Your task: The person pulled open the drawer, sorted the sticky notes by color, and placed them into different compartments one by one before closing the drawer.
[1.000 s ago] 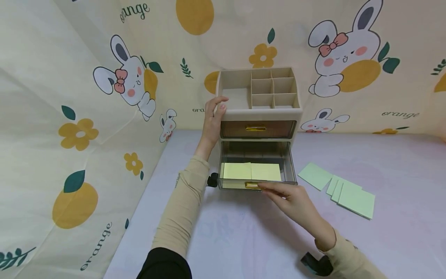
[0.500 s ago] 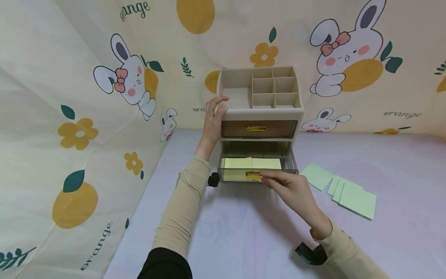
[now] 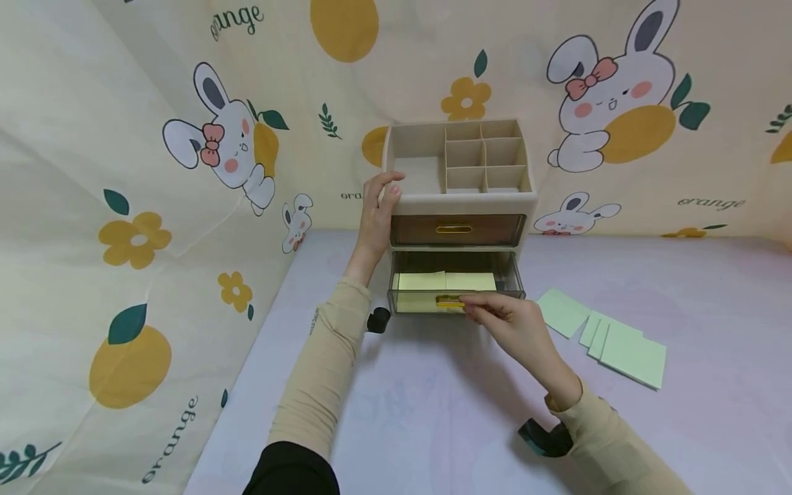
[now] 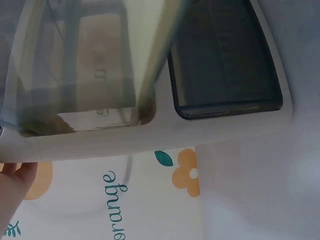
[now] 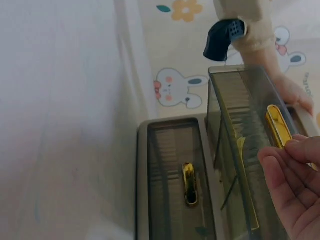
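Note:
A white desktop drawer organizer (image 3: 460,203) stands against the backdrop, with an open compartment tray on top. My left hand (image 3: 376,218) holds its upper left side, fingertips bent over the rim. Under a closed top drawer (image 3: 414,230), a clear smoky drawer (image 3: 518,275) is partly pulled out. Two pale yellow sticky note pads (image 3: 470,281) lie inside it. Thumb and fingers of my right hand (image 3: 510,323) pinch the right end of its gold handle (image 3: 447,301). In the right wrist view a lower closed drawer (image 5: 170,150) also shows; the head view hides it.
Several light green sticky note pads (image 3: 631,354) lie on the pale tabletop (image 3: 433,426) to the right of the organizer. A patterned backdrop (image 3: 204,289) with rabbits and oranges rises behind and on the left. Black wrist devices (image 3: 544,440) sit on both wrists.
The smoky drawer has slid inward toward the organizer, my right hand moving forward with its handle. My left hand stays on the organizer's side.

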Demonstrator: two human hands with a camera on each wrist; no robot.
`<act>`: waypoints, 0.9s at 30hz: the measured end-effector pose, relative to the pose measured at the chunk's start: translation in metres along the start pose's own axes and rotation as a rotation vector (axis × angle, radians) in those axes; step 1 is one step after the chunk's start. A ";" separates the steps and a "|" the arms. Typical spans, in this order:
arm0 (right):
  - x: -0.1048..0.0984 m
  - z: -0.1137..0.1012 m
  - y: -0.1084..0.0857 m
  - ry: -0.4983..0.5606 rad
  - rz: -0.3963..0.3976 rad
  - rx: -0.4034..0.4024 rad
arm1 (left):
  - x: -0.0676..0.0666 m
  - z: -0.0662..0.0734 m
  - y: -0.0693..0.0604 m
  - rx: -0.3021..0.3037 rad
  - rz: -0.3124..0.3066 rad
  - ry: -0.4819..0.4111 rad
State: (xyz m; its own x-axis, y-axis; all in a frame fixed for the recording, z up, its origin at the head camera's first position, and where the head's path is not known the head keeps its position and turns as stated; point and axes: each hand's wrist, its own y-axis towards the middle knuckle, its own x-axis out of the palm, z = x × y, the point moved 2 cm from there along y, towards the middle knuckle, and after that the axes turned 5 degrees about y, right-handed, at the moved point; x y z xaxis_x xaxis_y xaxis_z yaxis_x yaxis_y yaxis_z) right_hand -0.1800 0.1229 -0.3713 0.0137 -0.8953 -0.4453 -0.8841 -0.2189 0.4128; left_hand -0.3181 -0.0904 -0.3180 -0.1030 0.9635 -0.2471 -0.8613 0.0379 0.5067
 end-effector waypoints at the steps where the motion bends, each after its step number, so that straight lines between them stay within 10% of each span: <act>1: 0.001 0.002 0.002 -0.003 0.006 -0.001 | 0.000 0.000 0.000 0.000 -0.003 -0.003; 27: 0.009 0.037 0.061 0.061 0.088 0.126 | 0.000 0.002 -0.001 -0.002 0.015 0.005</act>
State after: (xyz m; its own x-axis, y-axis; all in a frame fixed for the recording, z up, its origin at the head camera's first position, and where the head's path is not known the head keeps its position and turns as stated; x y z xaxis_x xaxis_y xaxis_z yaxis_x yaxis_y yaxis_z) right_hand -0.2508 0.1161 -0.3799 -0.0414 -0.9315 -0.3613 -0.9347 -0.0916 0.3433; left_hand -0.3165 -0.0901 -0.3168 -0.1185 0.9627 -0.2435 -0.8606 0.0228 0.5088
